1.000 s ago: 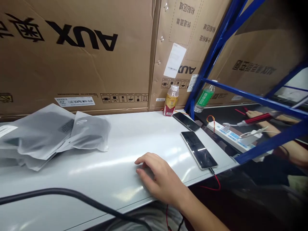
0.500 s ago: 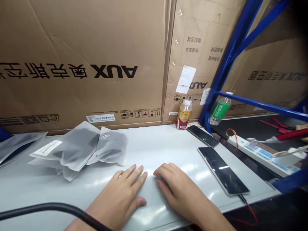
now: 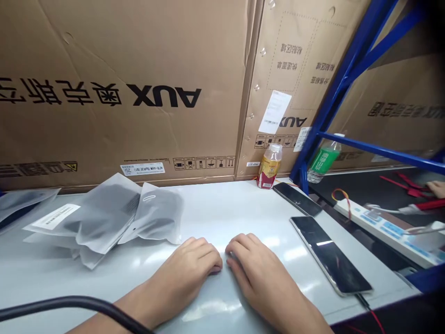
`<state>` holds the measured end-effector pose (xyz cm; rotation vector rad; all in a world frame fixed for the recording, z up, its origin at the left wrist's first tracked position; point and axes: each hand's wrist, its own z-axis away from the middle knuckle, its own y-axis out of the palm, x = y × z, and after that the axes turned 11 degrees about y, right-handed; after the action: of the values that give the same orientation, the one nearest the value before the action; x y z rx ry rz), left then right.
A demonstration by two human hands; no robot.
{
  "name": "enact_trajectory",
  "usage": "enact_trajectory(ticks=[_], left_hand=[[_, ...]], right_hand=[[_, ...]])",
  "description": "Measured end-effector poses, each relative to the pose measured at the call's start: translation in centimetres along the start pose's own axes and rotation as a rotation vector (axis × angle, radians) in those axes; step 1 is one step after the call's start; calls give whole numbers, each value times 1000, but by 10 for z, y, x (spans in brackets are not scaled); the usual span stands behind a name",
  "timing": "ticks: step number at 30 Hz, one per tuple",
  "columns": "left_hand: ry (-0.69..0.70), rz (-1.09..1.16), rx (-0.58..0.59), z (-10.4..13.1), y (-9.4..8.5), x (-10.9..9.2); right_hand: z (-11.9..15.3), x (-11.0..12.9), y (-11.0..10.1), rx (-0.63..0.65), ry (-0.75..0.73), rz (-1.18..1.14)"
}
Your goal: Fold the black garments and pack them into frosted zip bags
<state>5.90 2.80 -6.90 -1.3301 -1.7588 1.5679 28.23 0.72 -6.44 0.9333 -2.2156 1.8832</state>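
My left hand [image 3: 194,269] rests on the grey-white tabletop [image 3: 222,211], its fingers curled under into a loose fist with nothing visible in it. Close beside it, on the right, lies my right hand [image 3: 259,273]. Its fingers are bent with the tips down on the surface, and a gap shows between thumb and forefinger; it holds nothing. Nearest to my left hand is a frosted plastic bag [image 3: 156,215] with dark contents, next to a labelled frosted bag [image 3: 104,213]. To the right of my right hand lies a smartphone [image 3: 330,255], screen dark, with a cable plugged into its end.
A second phone [image 3: 297,198] and a red-yellow drink bottle [image 3: 269,167] stand near large cardboard boxes [image 3: 121,130]. Another bag [image 3: 24,206] lies far left. A black cable [image 3: 69,302] crosses the lower left. Beyond the blue frame [image 3: 330,106] are a green-labelled bottle [image 3: 325,160] and power strip [image 3: 389,232].
My left hand has gone from flat with spread fingers to a curled fist. My right hand stays nearly still. The view has shifted slightly.
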Motion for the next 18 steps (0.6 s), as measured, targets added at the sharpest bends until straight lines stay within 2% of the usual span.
enact_trajectory(ticks=[4, 8, 11, 18], left_hand=[[-23, 16, 58, 5, -6, -6], [-54, 29, 207, 11, -11, -6], [-60, 75, 250, 14, -13, -8], [-94, 64, 293, 10, -15, -11]], right_hand=[[10, -4, 11, -2, -22, -26], [22, -14, 30, 20, -67, 19], [27, -19, 41, 14, -44, 35], [27, -17, 37, 64, 26, 27]])
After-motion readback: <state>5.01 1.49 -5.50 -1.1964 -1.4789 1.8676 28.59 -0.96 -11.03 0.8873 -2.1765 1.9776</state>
